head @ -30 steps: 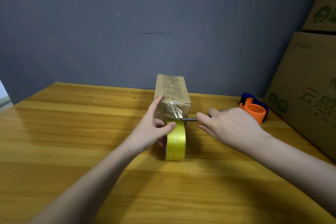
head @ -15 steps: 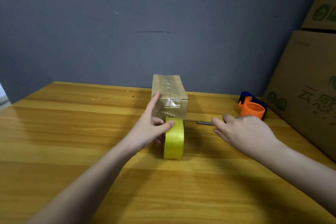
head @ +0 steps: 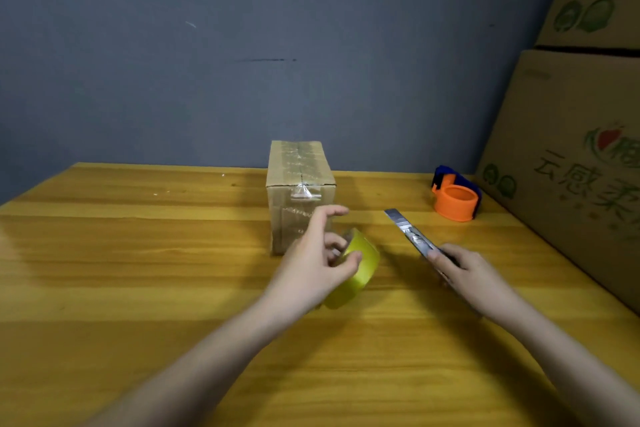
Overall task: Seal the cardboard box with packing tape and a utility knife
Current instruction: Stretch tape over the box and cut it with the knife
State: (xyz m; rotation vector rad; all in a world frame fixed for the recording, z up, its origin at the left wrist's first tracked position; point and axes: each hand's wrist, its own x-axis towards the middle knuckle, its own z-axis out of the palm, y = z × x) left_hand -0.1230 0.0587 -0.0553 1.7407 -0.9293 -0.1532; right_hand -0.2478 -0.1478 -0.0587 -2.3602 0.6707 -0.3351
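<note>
A small cardboard box stands on the wooden table, with clear tape along its top seam and a short crumpled end of tape on its front face. My left hand grips a yellow roll of packing tape, tilted, just in front of the box's right corner; the index finger sticks out toward the box. My right hand holds a utility knife to the right of the roll, its metal blade out and pointing up-left, apart from the box.
An orange and blue tape dispenser sits at the back right of the table. Large printed cardboard cartons are stacked along the right edge. A grey wall stands behind the table.
The tape between roll and box has been cut. My right hand drew the knife back to the right. My left hand pulled the roll away from the box and tilted it.
</note>
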